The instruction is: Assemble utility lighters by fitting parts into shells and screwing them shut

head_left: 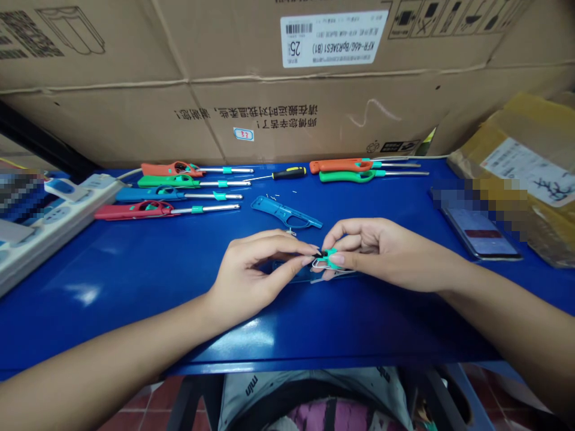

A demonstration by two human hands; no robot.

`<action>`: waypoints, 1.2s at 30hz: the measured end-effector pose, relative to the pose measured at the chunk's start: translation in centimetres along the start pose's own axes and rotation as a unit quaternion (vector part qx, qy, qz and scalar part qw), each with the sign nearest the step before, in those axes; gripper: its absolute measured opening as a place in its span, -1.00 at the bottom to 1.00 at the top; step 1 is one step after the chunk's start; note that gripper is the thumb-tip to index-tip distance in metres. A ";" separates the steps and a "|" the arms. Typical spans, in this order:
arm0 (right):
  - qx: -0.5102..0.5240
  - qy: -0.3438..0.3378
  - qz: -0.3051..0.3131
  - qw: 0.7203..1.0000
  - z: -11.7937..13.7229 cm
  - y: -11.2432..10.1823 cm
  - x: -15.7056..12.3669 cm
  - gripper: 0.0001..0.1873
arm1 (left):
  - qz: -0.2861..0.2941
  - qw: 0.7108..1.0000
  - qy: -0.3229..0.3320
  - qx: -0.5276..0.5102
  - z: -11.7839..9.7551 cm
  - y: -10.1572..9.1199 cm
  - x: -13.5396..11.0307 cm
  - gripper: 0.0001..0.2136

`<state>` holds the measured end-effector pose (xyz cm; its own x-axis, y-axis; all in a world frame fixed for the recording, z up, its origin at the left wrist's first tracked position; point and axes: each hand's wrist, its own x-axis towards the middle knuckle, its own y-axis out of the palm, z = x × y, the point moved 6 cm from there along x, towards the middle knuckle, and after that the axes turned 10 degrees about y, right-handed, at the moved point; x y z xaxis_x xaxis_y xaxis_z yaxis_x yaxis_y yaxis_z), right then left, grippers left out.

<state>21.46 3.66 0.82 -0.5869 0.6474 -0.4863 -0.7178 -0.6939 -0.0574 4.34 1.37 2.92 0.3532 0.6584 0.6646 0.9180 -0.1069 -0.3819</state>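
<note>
My left hand (258, 272) and my right hand (381, 251) meet over the middle of the blue table (135, 275). Both pinch a small green plastic part (331, 257) with a thin metal piece sticking out of it, held just above the table. A blue lighter shell half (285, 212) lies just behind my hands. Another blue shell piece lies beneath my fingers and is mostly hidden.
Several long-nosed lighters (171, 191) lie at the back left, two more (359, 170) at the back right, with a black-and-yellow screwdriver (287, 174) between. A white power strip (49, 218) sits left, a phone (483, 233) right. Cardboard boxes (287, 78) wall the back.
</note>
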 end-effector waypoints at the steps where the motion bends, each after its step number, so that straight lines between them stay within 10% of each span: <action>1: -0.002 -0.002 -0.001 1.000 0.0 0.1 0.0 -0.70 | 0.001 1.000 0.008 0.006 -0.1 0.0 0.0 -0.87; 22: -0.026 -0.105 -0.081 0.991 0.4 -0.5 -0.1 -0.79 | -0.010 0.998 0.055 0.009 -1.0 -0.2 0.2 -0.83; 36: 0.015 -0.020 -0.058 0.998 -0.2 -1.0 0.6 -0.71 | 0.018 0.997 0.054 0.057 -0.5 0.0 0.0 -0.89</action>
<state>21.91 4.64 0.38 -0.5136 0.7352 -0.4423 -0.7921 -0.6044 -0.0848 4.44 1.01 3.25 0.4086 0.5710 0.7121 0.8803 -0.0403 -0.4728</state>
